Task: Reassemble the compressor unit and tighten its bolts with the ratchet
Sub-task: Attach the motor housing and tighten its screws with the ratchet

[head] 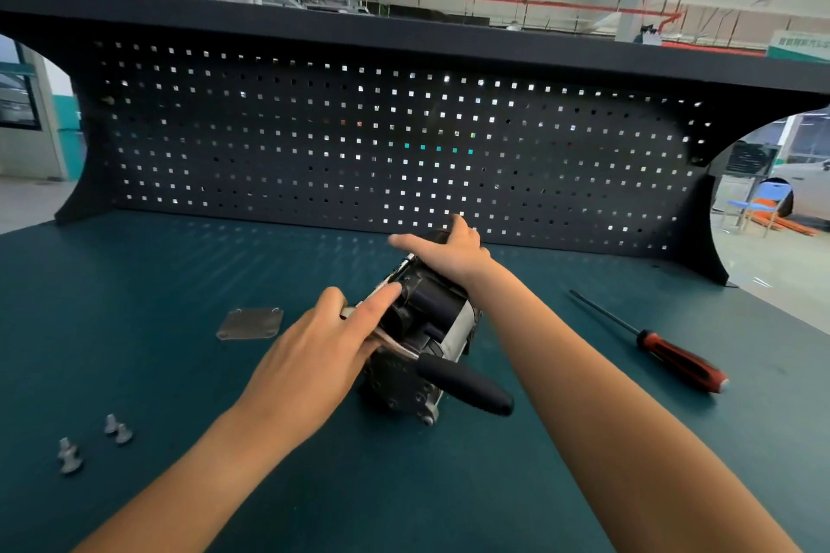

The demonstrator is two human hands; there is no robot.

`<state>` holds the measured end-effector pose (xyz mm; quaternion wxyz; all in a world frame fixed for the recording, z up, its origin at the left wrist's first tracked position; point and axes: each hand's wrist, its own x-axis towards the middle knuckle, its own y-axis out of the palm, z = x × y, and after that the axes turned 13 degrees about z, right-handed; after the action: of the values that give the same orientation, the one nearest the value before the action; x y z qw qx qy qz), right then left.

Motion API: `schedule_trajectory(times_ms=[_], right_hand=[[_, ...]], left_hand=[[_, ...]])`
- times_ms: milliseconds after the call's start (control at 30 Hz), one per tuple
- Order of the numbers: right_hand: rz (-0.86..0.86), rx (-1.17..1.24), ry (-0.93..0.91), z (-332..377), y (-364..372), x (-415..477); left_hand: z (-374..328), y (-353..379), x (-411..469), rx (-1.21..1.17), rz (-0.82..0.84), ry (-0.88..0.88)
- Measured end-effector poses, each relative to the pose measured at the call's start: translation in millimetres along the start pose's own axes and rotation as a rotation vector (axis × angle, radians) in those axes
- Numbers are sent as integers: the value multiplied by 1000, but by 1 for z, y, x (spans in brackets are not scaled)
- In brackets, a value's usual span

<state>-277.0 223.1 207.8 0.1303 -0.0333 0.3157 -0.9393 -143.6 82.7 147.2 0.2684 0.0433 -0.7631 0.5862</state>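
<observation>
- Currently mid-reassembly by my read: fasteners are off the unit, so no tightening yet.
- Nearest, left edge of the bench mat (157, 283): three loose bolts (69, 456), one alone and two touching a bit further in. All well apart from the unit.
- Black ratchet handle (465, 383) sticks out toward the camera from the unit's near end. The shank runs under the left fingers, and the head isn't clearly visible.
- Left hand (310, 359): index finger straight, laid along the housing side, other fingers flat over the shank. Can't tell if they actually grip it or just press.
- Compressor unit (426, 323) lies on its side mid-bench, between both hands, dark end cap facing the camera.
- Cover plate (250, 323) lies flat on the mat just left of the left hand, not fitted, with corner holes visible.
- Screwdriver (673, 357), red and black handle, lies to the right, apart from the unit and untouched.
- Right hand (449, 254): palm down on the unit's far top, fingers spread and straight, steadying it, holding nothing.
- Pegboard (404, 139) stands behind, with no tools I can make out.
- Next move, my call: seat the plate on its face, line up the holes and start the bolts by finger. Then put the ratchet on them with the right hand bracing so the unit doesn't roll.
- Risk: cross-threading if the ratchet goes on before the bolts are hand-started.
</observation>
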Motion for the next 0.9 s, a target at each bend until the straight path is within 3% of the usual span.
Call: schedule_trajectory(times_ms=[133, 233, 433, 533, 600, 667, 800, 900], right_hand=[[23, 17, 23, 1, 1, 4], [23, 27, 13, 0, 2, 5], [17, 63, -15, -3, 0, 3], [19, 72, -28, -3, 0, 2], [15, 72, -32, -3, 0, 2], [2, 65, -33, -4, 0, 2], [-26, 58, -33, -5, 0, 0], [-41, 85, -44, -6, 1, -2]], left_hand=[[0, 1, 1, 114, -45, 77], [-1, 1, 4, -2, -59, 34], [-5, 6, 15, -1084, -95, -330], [-9, 0, 16, -1691, 31, -508], [-10, -5, 16, -1831, 93, -527], [-10, -6, 15, -1755, 70, -509], [-9, 0, 15, -1112, -38, -366], [-13, 1, 15, -790, -103, -194]])
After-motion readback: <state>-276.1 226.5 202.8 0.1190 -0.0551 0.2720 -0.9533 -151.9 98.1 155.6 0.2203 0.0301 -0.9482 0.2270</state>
